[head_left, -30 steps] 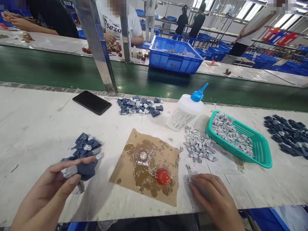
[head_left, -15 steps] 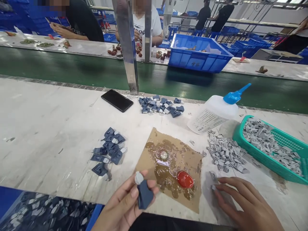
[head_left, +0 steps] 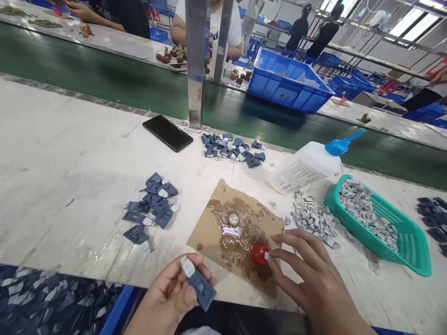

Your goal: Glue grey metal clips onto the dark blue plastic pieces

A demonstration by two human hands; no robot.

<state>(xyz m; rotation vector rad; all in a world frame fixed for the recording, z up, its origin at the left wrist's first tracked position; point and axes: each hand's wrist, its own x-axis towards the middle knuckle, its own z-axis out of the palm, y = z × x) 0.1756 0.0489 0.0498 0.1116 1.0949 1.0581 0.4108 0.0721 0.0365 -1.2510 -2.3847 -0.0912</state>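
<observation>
My left hand (head_left: 171,295) holds a dark blue plastic piece with a grey tab (head_left: 199,283) at the table's near edge. My right hand (head_left: 309,274) pinches a small grey part (head_left: 267,255) between fingertips, right at a red cap (head_left: 258,252) that sits in a glue puddle on a brown card (head_left: 209,228). A second, metal cap (head_left: 233,218) lies in the glue further back. A loose heap of grey parts (head_left: 312,216) lies just beyond my right hand.
A pile of blue pieces (head_left: 150,209) lies left of the card, another (head_left: 230,150) at the back. Behind: black phone (head_left: 167,132), glue bottle (head_left: 309,163), teal basket (head_left: 408,242) of grey parts, metal post (head_left: 196,60), green conveyor (head_left: 104,79), blue crate (head_left: 288,83). People work opposite.
My right hand lifted from the table with a grey part and moved left to the red cap. My left hand brought the blue piece from the left pile toward the card.
</observation>
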